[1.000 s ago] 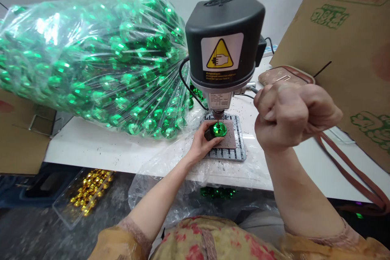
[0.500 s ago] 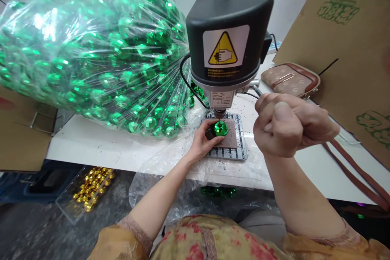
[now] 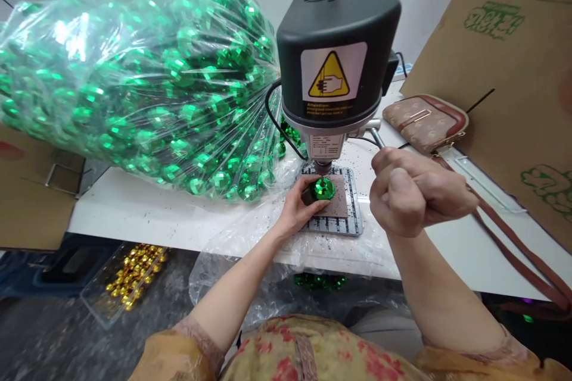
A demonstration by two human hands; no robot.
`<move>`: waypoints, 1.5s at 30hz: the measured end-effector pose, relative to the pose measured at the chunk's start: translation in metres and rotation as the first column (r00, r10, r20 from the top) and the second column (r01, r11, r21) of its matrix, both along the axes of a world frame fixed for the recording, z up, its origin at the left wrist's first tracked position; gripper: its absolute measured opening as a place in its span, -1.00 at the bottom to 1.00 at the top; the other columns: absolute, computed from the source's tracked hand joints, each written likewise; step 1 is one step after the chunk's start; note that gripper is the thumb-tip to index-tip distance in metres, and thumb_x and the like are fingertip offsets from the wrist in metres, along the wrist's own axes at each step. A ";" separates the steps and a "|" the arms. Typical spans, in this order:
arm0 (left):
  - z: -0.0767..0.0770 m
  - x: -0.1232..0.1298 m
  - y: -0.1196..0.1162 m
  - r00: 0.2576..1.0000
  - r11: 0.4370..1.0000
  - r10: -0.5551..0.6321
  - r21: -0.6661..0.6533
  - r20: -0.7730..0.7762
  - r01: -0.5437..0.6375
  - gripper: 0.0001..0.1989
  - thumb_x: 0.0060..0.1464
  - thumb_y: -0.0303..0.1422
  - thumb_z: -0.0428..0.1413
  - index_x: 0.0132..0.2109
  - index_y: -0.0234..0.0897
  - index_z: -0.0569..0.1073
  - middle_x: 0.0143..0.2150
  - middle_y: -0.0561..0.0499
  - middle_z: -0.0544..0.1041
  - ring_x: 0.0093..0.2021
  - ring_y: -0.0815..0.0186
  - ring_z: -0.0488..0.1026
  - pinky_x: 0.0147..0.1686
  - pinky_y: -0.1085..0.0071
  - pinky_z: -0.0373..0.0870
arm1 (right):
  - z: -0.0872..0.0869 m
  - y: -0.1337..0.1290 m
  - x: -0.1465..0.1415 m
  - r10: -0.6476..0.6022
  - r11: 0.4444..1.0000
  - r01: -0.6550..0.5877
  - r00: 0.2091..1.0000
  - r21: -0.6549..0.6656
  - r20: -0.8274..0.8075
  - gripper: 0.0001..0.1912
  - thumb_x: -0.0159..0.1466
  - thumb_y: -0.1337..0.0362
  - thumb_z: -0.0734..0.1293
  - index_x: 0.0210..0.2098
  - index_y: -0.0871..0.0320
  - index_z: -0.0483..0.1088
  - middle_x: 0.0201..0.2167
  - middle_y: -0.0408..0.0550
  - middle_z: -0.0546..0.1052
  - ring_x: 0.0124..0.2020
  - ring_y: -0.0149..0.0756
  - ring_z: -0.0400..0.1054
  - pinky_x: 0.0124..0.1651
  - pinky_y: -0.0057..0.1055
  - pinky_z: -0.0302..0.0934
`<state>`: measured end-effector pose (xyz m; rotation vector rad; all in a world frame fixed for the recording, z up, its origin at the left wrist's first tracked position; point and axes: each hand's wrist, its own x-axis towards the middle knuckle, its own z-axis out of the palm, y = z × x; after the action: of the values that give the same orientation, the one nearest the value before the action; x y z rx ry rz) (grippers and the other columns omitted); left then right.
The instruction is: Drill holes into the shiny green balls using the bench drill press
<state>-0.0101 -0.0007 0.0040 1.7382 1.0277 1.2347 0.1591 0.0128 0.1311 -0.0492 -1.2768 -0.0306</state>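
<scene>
Under the chuck of a small black drill press [image 3: 337,53] sits a shiny green faceted ball [image 3: 324,189]. My left hand [image 3: 298,205] holds the ball from its left side, thumb and fingers round a dark piece against it. Ball and hand are over a brownish square pad [image 3: 338,202] on the slotted metal base [image 3: 355,223]. The drill tip is close above the ball; I cannot tell whether it touches. My right hand [image 3: 415,190] is closed in a fist round the press's feed lever [image 3: 376,136], whose end is hidden inside the fingers.
A big clear bag of green faceted balls [image 3: 147,89] fills the left of the white table [image 3: 134,208]. A patterned purse [image 3: 422,122] and a cardboard box [image 3: 504,71] stand right. Lower left is a clear bin of gold balls [image 3: 138,274]. Crumpled plastic film [image 3: 250,256] hangs over the front edge.
My right hand has moved slightly down and to the left with the lever. My left hand and the green ball have stayed in place.
</scene>
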 end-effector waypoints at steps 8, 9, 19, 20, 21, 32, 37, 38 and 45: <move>0.004 0.001 -0.001 0.999 0.999 0.037 -0.011 0.011 -0.036 -0.47 0.04 -0.18 0.39 0.11 -0.19 0.46 0.07 -0.11 0.58 0.10 0.09 0.54 0.15 0.14 0.46 | 0.054 -0.006 -0.011 -0.072 0.940 -0.007 0.973 -0.342 -0.219 -0.53 0.22 0.49 0.30 -0.64 0.10 -0.03 -0.75 -0.29 0.07 -0.73 -0.54 -0.06 -0.62 -0.36 -0.20; 0.005 0.002 -0.001 0.999 0.999 0.043 -0.013 0.020 -0.043 -0.47 0.03 -0.17 0.40 0.10 -0.19 0.47 0.06 -0.11 0.58 0.09 0.09 0.54 0.14 0.13 0.47 | 0.063 -0.003 -0.012 -0.052 0.950 -0.032 0.965 -0.309 -0.259 -0.56 0.19 0.53 0.29 -0.65 0.09 0.02 -0.78 -0.30 0.07 -0.75 -0.54 -0.07 -0.65 -0.36 -0.23; 0.001 0.005 -0.007 0.982 0.986 0.161 0.018 0.101 -0.163 -0.50 -0.02 -0.17 0.43 0.01 -0.21 0.47 0.02 -0.12 0.58 0.04 0.13 0.56 0.08 0.14 0.49 | 0.076 0.014 -0.009 0.097 0.919 -0.190 0.958 -0.344 -0.269 -0.50 0.23 0.40 0.40 -0.65 0.10 0.02 -0.78 -0.34 0.03 -0.78 -0.60 -0.10 -0.70 -0.45 -0.26; 0.000 0.004 -0.007 0.977 0.981 0.189 0.035 0.097 -0.193 -0.50 -0.03 -0.17 0.43 0.00 -0.21 0.47 0.01 -0.11 0.57 0.04 0.13 0.55 0.07 0.15 0.48 | 0.075 0.014 -0.009 0.098 0.919 -0.190 0.958 -0.344 -0.269 -0.51 0.24 0.42 0.39 -0.65 0.10 0.03 -0.78 -0.35 0.03 -0.78 -0.60 -0.10 -0.70 -0.45 -0.26; 0.000 0.004 -0.007 0.971 0.973 0.219 0.056 0.094 -0.224 -0.51 -0.03 -0.17 0.43 -0.01 -0.21 0.47 -0.01 -0.10 0.56 0.04 0.14 0.54 0.07 0.15 0.47 | 0.075 0.014 -0.009 0.095 0.919 -0.187 0.959 -0.347 -0.266 -0.51 0.25 0.42 0.38 -0.65 0.10 0.03 -0.78 -0.35 0.03 -0.78 -0.61 -0.09 -0.69 -0.46 -0.25; 0.004 -0.017 -0.113 0.957 0.916 -0.073 0.361 -0.282 0.176 -0.70 0.11 -0.26 0.33 0.01 0.06 0.58 0.11 -0.12 0.51 -0.04 0.11 0.59 -0.15 0.20 0.61 | 0.075 0.015 -0.007 0.105 0.918 -0.187 0.965 -0.350 -0.240 -0.49 0.22 0.31 0.44 -0.65 0.09 0.04 -0.79 -0.34 0.07 -0.78 -0.59 -0.10 -0.72 -0.44 -0.25; -0.014 -0.036 -0.154 0.672 0.687 -0.080 0.448 -0.736 0.572 -0.80 0.11 -0.28 0.23 -0.09 0.02 0.60 -0.03 -0.17 0.65 -0.17 0.03 0.63 -0.21 0.10 0.66 | 0.074 0.015 -0.006 0.092 0.919 -0.179 0.964 -0.351 -0.251 -0.56 0.20 0.43 0.37 -0.64 0.09 0.07 -0.79 -0.32 0.09 -0.79 -0.58 -0.06 -0.72 -0.44 -0.23; -0.015 -0.039 -0.154 0.680 0.675 -0.082 0.462 -0.729 0.576 -0.80 0.13 -0.24 0.22 -0.08 -0.02 0.60 -0.02 -0.19 0.65 -0.16 0.03 0.63 -0.19 0.12 0.67 | 0.073 0.015 -0.006 0.090 0.920 -0.180 0.962 -0.349 -0.258 -0.57 0.19 0.43 0.37 -0.65 0.09 0.07 -0.79 -0.32 0.10 -0.79 -0.57 -0.05 -0.71 -0.43 -0.22; 0.014 -0.044 -0.036 0.917 0.914 0.153 0.405 -0.369 0.011 -0.69 0.26 -0.47 0.05 0.07 -0.11 0.52 -0.03 -0.16 0.60 -0.04 0.09 0.55 -0.06 0.08 0.55 | 0.074 0.010 -0.006 0.102 0.907 -0.193 0.963 -0.375 -0.249 -0.57 0.20 0.44 0.35 -0.65 0.10 0.06 -0.78 -0.32 0.10 -0.78 -0.59 -0.05 -0.69 -0.45 -0.19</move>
<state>-0.0546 -0.0371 0.0177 2.3615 1.1294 1.2297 0.1530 0.0231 0.2055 -0.2975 -1.0395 0.3592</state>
